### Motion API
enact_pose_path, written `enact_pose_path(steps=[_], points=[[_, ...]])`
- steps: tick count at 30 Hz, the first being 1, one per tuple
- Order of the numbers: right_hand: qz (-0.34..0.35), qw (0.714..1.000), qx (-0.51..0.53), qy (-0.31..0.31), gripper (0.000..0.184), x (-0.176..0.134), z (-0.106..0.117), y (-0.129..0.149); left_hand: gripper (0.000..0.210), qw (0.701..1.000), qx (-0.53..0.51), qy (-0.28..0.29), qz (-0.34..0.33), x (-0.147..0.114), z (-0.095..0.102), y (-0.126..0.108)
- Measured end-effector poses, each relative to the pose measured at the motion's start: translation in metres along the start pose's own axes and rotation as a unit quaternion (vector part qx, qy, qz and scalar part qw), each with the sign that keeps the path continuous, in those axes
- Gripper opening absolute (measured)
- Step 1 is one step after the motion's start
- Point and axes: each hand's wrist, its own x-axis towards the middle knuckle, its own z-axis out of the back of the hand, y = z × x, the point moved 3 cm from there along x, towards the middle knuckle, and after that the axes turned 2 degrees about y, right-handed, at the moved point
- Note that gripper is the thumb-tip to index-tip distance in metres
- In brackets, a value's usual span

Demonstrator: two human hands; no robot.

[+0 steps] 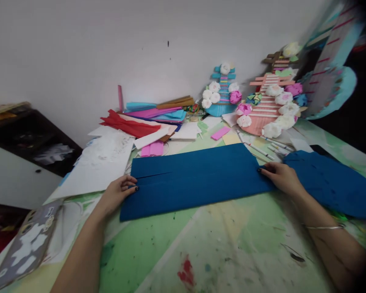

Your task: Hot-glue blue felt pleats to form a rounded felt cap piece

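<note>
A long, folded sheet of dark blue crepe paper [195, 179] lies flat on the table in front of me. Its left end shows a thin dark gap running inward, a slit or a parting of layers. My left hand [120, 193] is closed on the left edge, thumb on top of the paper. At the opposite end my right hand [280, 175] pinches the right edge between thumb and fingers. A second piece of blue crepe paper [332, 181], creased, spreads on the table beyond my right wrist.
White sheets [110, 162] lie to the left, near a phone in a patterned case [27, 248]. Folded coloured papers [134, 124] are piled at the back. Flower-trimmed instrument-shaped crafts [221, 101] stand against the wall. Several pens [259, 150] and a dark phone [320, 150] lie at the right.
</note>
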Motion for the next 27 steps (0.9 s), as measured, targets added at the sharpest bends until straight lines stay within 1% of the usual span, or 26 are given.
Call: enact_pose_path(steps=[5,13,19,23,27], points=[[-0.016,1.0,-0.001,0.009,0.025,0.0,0.0,0.002,0.041,1.0,-0.002,-0.02,0.015,-0.003,0.003,-0.004],[-0.025,1.0,-0.007,0.016,0.022,-0.001,-0.001,0.004,0.037,1.0,0.02,-0.009,0.013,-0.002,0.002,-0.004],[-0.02,1.0,-0.01,0.012,0.025,0.0,-0.001,0.003,0.036,0.995,0.095,0.002,0.008,-0.003,0.004,-0.002],[-0.014,1.0,-0.012,0.007,0.027,0.002,-0.004,-0.001,0.036,0.993,0.115,0.004,-0.007,-0.002,0.006,0.0],[-0.016,1.0,-0.013,0.005,0.028,0.004,-0.007,-0.006,0.037,0.991,0.135,0.009,-0.008,-0.001,0.006,0.003]])
